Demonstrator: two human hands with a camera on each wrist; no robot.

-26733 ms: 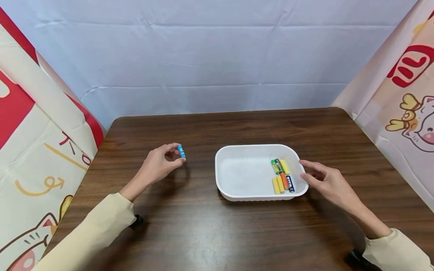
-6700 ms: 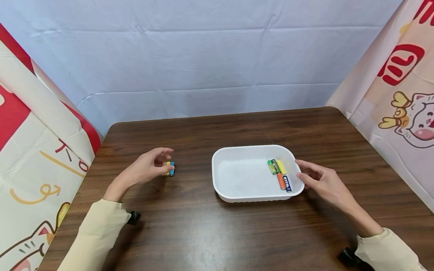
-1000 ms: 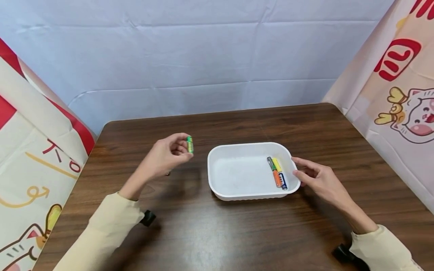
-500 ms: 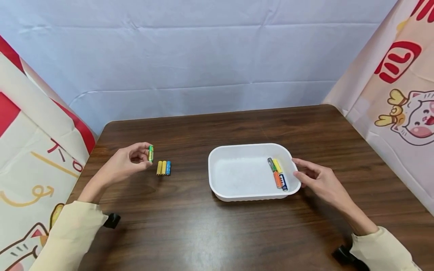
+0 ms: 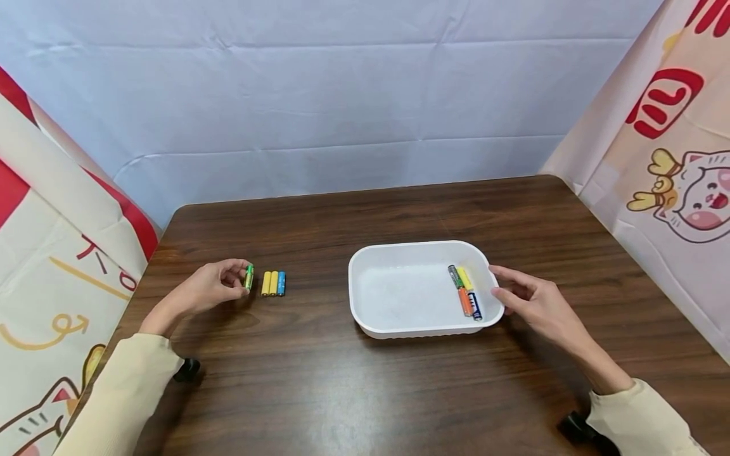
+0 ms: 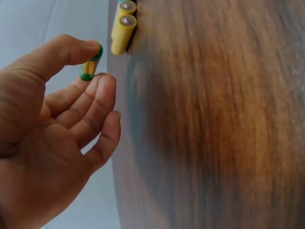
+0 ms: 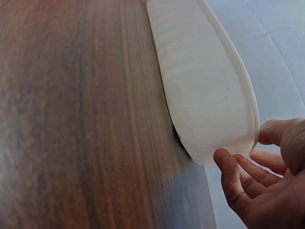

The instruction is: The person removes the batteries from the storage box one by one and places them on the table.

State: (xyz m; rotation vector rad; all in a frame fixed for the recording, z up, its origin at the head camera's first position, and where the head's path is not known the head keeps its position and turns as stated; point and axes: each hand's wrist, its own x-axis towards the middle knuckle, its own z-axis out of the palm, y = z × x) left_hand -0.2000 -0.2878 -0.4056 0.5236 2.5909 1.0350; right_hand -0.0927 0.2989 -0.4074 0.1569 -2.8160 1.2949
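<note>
My left hand pinches a green battery between thumb and fingertips, upright, just left of a short row on the table. In that row, two yellow batteries and a blue battery lie side by side. The left wrist view shows the green battery at the thumb tip, near the ends of the yellow batteries. My right hand holds the right end of a white tray, with thumb at the rim and fingers against the outer wall.
Inside the tray's right side lie a green-and-dark battery, a yellow battery, an orange battery and a dark blue battery. The brown wooden table meets a pale cloth at its back edge.
Over the last second my left hand carries the green battery left and down, uncovering the row. Earlier, the yellow pair left the tray for the table. My right hand stays at the tray.
</note>
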